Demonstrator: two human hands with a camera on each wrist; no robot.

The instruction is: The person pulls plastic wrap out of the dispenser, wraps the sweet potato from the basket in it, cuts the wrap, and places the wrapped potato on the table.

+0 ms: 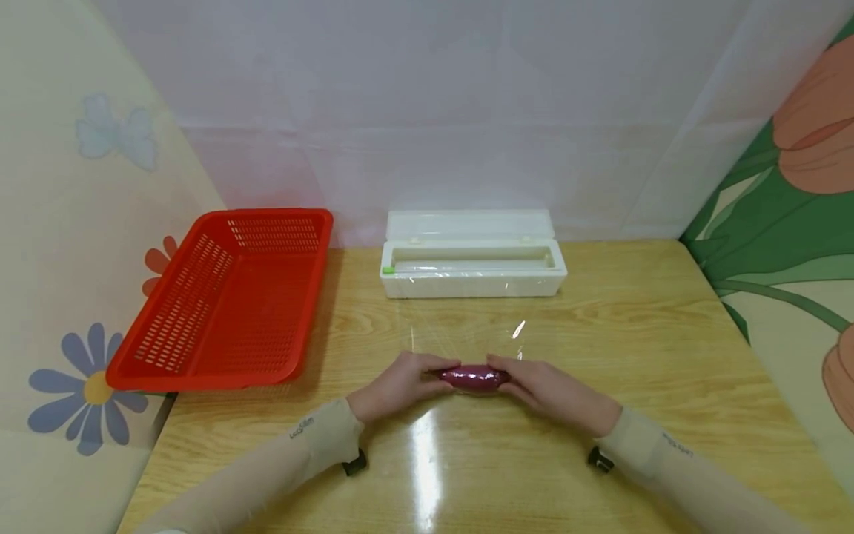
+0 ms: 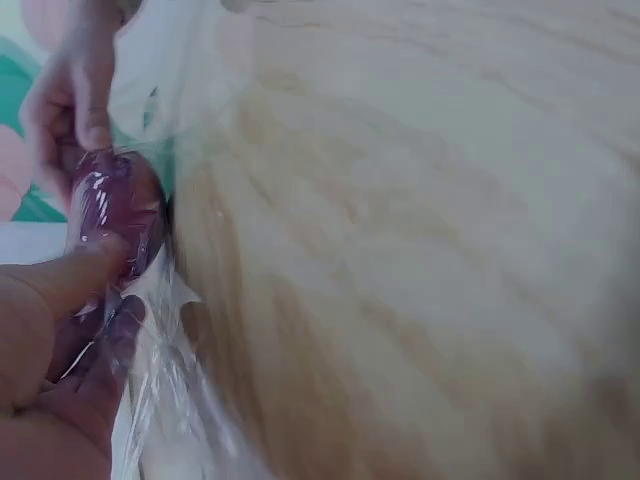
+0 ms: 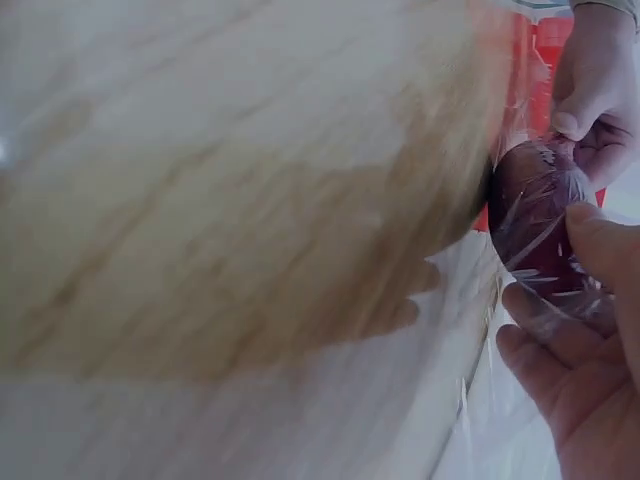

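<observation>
A reddish-purple sweet potato (image 1: pixel 475 377), tapered at both ends, lies crosswise between the two hands in the head view. Shiny cling film (image 2: pixel 165 370) covers it, with loose folds hanging beside it in the left wrist view. My left hand (image 1: pixel 403 386) pinches its left end between thumb and fingers. At the other end, my right hand (image 1: pixel 557 389) grips it the same way. Both thumbs press on the wrapped surface in the wrist views. Clear film also stretches over the table from the sweet potato toward a white cling film dispenser (image 1: pixel 474 288), whose lid stands up.
A red perforated plastic basket (image 1: pixel 303 326) stands at the left of the wood-patterned table (image 1: pixel 640 319). The dispenser sits at the back near a pale curtain, with a small green slider (image 1: pixel 388 271) on its front edge. Flower-printed panels flank the table.
</observation>
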